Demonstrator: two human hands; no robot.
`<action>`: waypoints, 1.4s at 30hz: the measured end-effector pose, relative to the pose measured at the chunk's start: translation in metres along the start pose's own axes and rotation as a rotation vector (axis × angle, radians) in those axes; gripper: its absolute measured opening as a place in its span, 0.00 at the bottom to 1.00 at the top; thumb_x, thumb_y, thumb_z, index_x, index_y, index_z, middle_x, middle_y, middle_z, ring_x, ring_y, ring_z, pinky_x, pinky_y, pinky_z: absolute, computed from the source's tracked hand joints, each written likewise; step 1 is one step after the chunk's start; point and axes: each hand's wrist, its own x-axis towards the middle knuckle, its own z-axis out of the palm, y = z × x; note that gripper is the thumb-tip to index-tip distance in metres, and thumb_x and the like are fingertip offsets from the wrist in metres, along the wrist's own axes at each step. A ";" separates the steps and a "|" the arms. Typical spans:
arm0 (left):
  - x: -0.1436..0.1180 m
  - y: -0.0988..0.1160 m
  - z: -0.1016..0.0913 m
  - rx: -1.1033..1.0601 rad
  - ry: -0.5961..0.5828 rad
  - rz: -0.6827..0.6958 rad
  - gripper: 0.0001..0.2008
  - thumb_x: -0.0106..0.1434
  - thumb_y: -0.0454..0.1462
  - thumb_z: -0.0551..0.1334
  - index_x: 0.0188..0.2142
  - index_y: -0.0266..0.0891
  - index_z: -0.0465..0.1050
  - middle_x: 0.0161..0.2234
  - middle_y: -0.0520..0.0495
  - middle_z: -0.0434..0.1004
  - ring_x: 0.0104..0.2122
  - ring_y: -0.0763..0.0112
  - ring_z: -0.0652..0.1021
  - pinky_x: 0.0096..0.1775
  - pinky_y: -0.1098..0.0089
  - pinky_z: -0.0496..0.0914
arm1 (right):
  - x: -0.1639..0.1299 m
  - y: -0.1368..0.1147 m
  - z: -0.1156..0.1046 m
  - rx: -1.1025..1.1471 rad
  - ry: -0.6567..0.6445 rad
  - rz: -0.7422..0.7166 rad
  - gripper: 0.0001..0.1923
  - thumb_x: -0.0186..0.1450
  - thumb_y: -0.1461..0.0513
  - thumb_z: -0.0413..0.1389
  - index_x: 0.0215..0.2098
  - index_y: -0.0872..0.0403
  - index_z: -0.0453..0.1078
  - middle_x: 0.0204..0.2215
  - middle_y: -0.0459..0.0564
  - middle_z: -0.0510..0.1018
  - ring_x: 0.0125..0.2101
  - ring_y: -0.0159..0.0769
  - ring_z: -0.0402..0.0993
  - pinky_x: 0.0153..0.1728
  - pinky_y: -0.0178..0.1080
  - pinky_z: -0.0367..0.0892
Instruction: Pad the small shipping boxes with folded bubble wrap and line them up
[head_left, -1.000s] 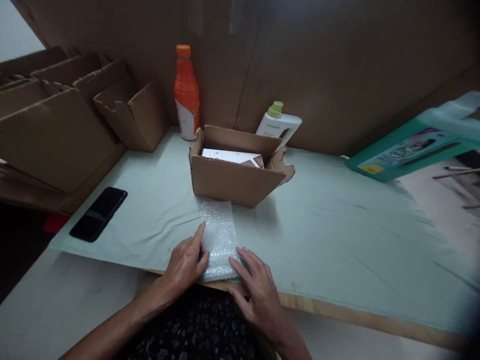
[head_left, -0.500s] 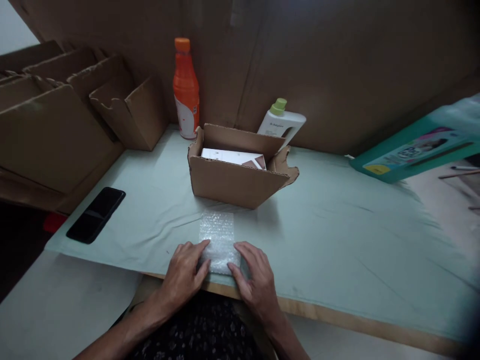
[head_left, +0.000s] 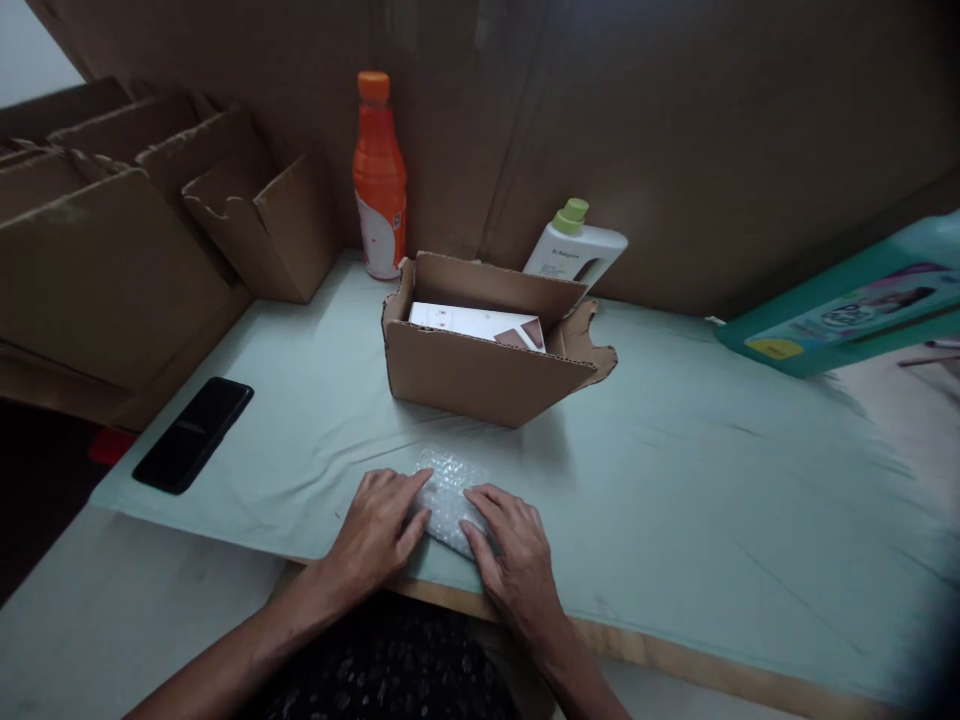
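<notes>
We are pressing a small bubble-wrap bundle [head_left: 448, 497] between both hands near the front edge of the table [head_left: 675, 640]. Our left hand [head_left: 377, 528] is lying flat against the bundle's left side, fingers extended and together; our right hand [head_left: 511, 552] is lying against its right side, fingers slightly spread, touching the wrap without closing around it. The bundle is resting on the pale green cloth [head_left: 712, 480], just in front of an open cardboard box [head_left: 480, 375] that is holding a white carton [head_left: 472, 322]. A black phone [head_left: 193, 434] is lying well apart to the left; open cloth is extending to the right. An orange bottle [head_left: 379, 180] and a white bottle [head_left: 576, 250] are standing behind the box.
</notes>
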 end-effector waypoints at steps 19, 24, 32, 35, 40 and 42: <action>0.007 0.023 0.001 -1.159 -0.088 -0.486 0.35 0.58 0.43 0.66 0.63 0.40 0.62 0.45 0.42 0.80 0.44 0.61 0.79 0.48 0.63 0.73 | 0.010 0.007 -0.009 0.625 -0.096 0.298 0.27 0.64 0.51 0.60 0.60 0.49 0.67 0.57 0.58 0.76 0.55 0.49 0.74 0.53 0.48 0.72; 0.026 0.020 -0.041 -0.840 -0.196 -0.160 0.27 0.59 0.38 0.63 0.59 0.45 0.70 0.52 0.41 0.78 0.49 0.54 0.78 0.51 0.56 0.74 | 0.017 0.021 -0.046 0.761 -0.233 0.370 0.18 0.66 0.48 0.57 0.46 0.49 0.77 0.38 0.52 0.82 0.36 0.42 0.80 0.38 0.39 0.75; 0.183 0.079 -0.156 -0.198 -0.065 0.515 0.17 0.67 0.32 0.54 0.47 0.46 0.79 0.42 0.49 0.82 0.43 0.63 0.81 0.46 0.64 0.74 | 0.031 0.048 -0.139 0.602 -0.003 0.241 0.14 0.63 0.49 0.62 0.40 0.47 0.80 0.36 0.54 0.83 0.36 0.46 0.81 0.33 0.38 0.76; 0.246 0.093 -0.135 -0.031 -0.376 0.611 0.18 0.62 0.30 0.55 0.44 0.45 0.81 0.45 0.49 0.82 0.43 0.63 0.80 0.46 0.66 0.72 | 0.032 0.060 -0.150 0.463 0.026 0.201 0.12 0.63 0.52 0.63 0.42 0.46 0.80 0.39 0.55 0.83 0.39 0.48 0.82 0.36 0.41 0.77; 0.282 0.093 -0.094 0.176 -0.598 0.613 0.23 0.51 0.25 0.58 0.39 0.49 0.82 0.44 0.52 0.83 0.39 0.64 0.80 0.39 0.69 0.69 | 0.036 0.078 -0.150 0.388 0.053 0.214 0.11 0.63 0.54 0.63 0.41 0.47 0.81 0.38 0.54 0.84 0.39 0.47 0.82 0.36 0.41 0.78; 0.277 0.095 -0.092 0.177 -0.646 0.620 0.22 0.50 0.24 0.57 0.34 0.49 0.82 0.41 0.54 0.83 0.37 0.65 0.80 0.37 0.69 0.68 | 0.038 0.085 -0.151 0.400 0.064 0.240 0.11 0.63 0.53 0.63 0.40 0.48 0.81 0.37 0.54 0.84 0.37 0.46 0.83 0.34 0.40 0.79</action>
